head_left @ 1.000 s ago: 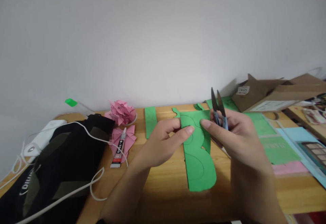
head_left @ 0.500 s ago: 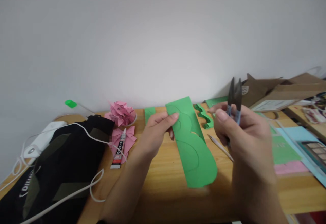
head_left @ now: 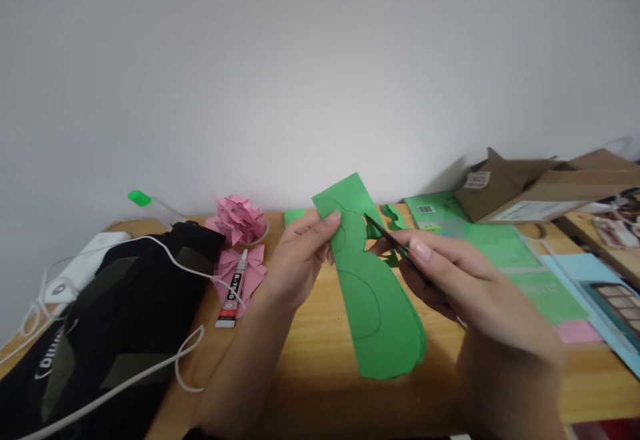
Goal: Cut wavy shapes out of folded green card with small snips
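Note:
My left hand [head_left: 305,253] pinches the left edge of a green sheet of paper [head_left: 367,300], thumb on top. Curved pencil lines run along the sheet, and its right and lower edges are cut into rounded lobes. In my right hand [head_left: 465,280] is a pair of dark scissors [head_left: 390,240], its blades at the sheet's right edge near the upper notch. Behind the blades lie curled green offcuts [head_left: 393,213], partly hidden by my right hand. The scissors' handles are mostly covered by my fingers.
Left of my hands are a glue tube [head_left: 233,293], pink folded paper [head_left: 257,263] and a pink paper flower [head_left: 239,219]. Black cloth [head_left: 150,307] with a white cable [head_left: 120,397] covers the left side. A cardboard box [head_left: 550,187] and green packets [head_left: 505,247] sit right.
My right hand has brought the scissors left and down, from upright beside the sheet to its right edge. The green sheet has shifted slightly left. A strip of paper now shows behind the blades.

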Available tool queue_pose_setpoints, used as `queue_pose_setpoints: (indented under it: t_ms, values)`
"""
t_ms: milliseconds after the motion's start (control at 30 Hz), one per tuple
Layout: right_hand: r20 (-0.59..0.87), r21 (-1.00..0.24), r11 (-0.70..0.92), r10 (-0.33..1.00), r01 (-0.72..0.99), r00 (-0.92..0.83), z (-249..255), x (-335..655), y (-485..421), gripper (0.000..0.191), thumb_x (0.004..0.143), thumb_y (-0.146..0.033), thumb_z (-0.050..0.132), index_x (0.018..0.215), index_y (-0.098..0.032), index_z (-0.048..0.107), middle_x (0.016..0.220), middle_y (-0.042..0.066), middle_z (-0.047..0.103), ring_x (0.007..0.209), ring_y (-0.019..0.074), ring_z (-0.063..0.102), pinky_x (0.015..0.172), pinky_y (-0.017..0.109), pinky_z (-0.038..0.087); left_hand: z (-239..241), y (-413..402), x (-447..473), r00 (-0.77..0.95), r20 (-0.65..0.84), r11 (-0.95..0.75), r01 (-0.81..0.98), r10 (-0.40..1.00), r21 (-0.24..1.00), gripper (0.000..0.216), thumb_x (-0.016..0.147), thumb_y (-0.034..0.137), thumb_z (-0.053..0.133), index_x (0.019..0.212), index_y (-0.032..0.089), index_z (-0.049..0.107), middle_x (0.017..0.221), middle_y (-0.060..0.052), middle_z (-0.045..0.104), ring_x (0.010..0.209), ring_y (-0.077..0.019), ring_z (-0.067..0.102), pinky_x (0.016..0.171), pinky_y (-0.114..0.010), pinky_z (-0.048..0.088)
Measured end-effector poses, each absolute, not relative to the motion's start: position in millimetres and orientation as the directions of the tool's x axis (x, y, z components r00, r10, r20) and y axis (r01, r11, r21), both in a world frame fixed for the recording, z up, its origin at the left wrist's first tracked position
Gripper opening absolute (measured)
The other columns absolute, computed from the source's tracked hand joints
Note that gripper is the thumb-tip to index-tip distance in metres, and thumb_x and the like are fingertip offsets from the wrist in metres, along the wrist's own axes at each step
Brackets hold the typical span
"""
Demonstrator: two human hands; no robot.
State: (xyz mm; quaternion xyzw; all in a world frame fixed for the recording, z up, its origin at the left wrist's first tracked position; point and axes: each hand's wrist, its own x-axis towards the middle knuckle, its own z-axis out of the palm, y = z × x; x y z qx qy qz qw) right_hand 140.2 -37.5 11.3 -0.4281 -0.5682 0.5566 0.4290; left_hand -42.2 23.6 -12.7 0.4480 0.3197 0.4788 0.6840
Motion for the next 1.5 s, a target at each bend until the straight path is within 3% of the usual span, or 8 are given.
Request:
queue_pose_setpoints:
  t_ms: [167, 400, 533, 733, 1067, 1500]
  values:
    - [-0.081, -0.995, -0.096, 0.920, -0.022, -0.384, 10.5, 144.9, -36.0, 0.042, 0.099, -0.053, 0.043, 0.098, -0.017, 0.064, 0.046, -0.010, 0.033, 0.036, 0.0067, 0.022, 0.031, 0.020, 0.015, -9.9, 18.1, -45.5, 0.433, 0.039, 0.096, -0.283, 0.900, 0.954, 0.040, 0.079, 0.049, 0.068, 0.058, 0.018, 0.054, 0.056, 0.002, 0.047, 0.053, -0.0104, 0.043, 0.054, -0.026, 0.036]
    - [-0.077, -0.992, -0.116, 0.868, -0.050, -0.490, 9.0, 147.9, -34.6, 0.047, 0.100, -0.053, 0.039, 0.076, -0.018, 0.059, 0.039, -0.011, 0.033, 0.029, 0.0055, 0.017, 0.030, 0.021, 0.015, -8.5, 12.4, -47.9, 0.514, 0.105, 0.028, -0.244, 0.851, 0.969, 0.037, 0.085, 0.045, 0.064, 0.061, 0.017, 0.058, 0.055, 0.002, 0.050, 0.052, -0.0096, 0.044, 0.052, -0.025, 0.038]
    - [-0.084, -0.991, -0.122, 0.876, -0.050, -0.475, 8.7, 148.1, -35.4, 0.048, 0.099, -0.054, 0.040, 0.076, -0.017, 0.060, 0.038, -0.011, 0.034, 0.029, 0.0051, 0.018, 0.031, 0.021, 0.014, -7.2, 11.1, -46.6, 0.560, 0.163, -0.022, -0.250, 0.812, 0.968, 0.036, 0.090, 0.036, 0.058, 0.060, 0.017, 0.057, 0.056, 0.003, 0.048, 0.052, -0.0088, 0.043, 0.051, -0.023, 0.038]
    - [-0.114, -0.991, -0.136, 0.878, -0.013, -0.466, 10.9, 148.5, -33.9, 0.048, 0.096, -0.056, 0.046, 0.072, -0.016, 0.059, 0.037, -0.011, 0.035, 0.030, 0.0042, 0.018, 0.031, 0.020, 0.013, -2.5, 10.1, -48.3, 0.546, 0.188, -0.147, -0.119, 0.816, 0.982, 0.041, 0.092, 0.033, 0.056, 0.054, 0.017, 0.053, 0.054, 0.002, 0.046, 0.051, -0.0089, 0.041, 0.050, -0.024, 0.037]
    - [-0.116, -0.991, -0.134, 0.865, -0.002, -0.489, 9.6, 149.1, -31.5, 0.050, 0.096, -0.058, 0.047, 0.071, -0.016, 0.059, 0.038, -0.011, 0.033, 0.030, 0.0038, 0.019, 0.029, 0.018, 0.012, 1.2, 9.5, -49.4, 0.592, 0.186, -0.158, -0.099, 0.784, 0.982, 0.041, 0.092, 0.028, 0.052, 0.054, 0.018, 0.042, 0.055, 0.004, 0.037, 0.051, -0.0075, 0.034, 0.047, -0.023, 0.028]
    - [-0.072, -0.992, -0.115, 0.861, -0.055, -0.503, 5.1, 151.2, -29.0, 0.048, 0.097, -0.054, 0.049, 0.070, -0.015, 0.060, 0.038, -0.010, 0.033, 0.035, 0.0037, 0.020, 0.033, 0.020, 0.013, 0.8, 7.8, -50.2, 0.565, 0.204, -0.201, -0.069, 0.799, 0.977, 0.033, 0.092, 0.026, 0.052, 0.060, 0.016, 0.051, 0.062, 0.003, 0.044, 0.057, -0.0080, 0.039, 0.055, -0.024, 0.034]
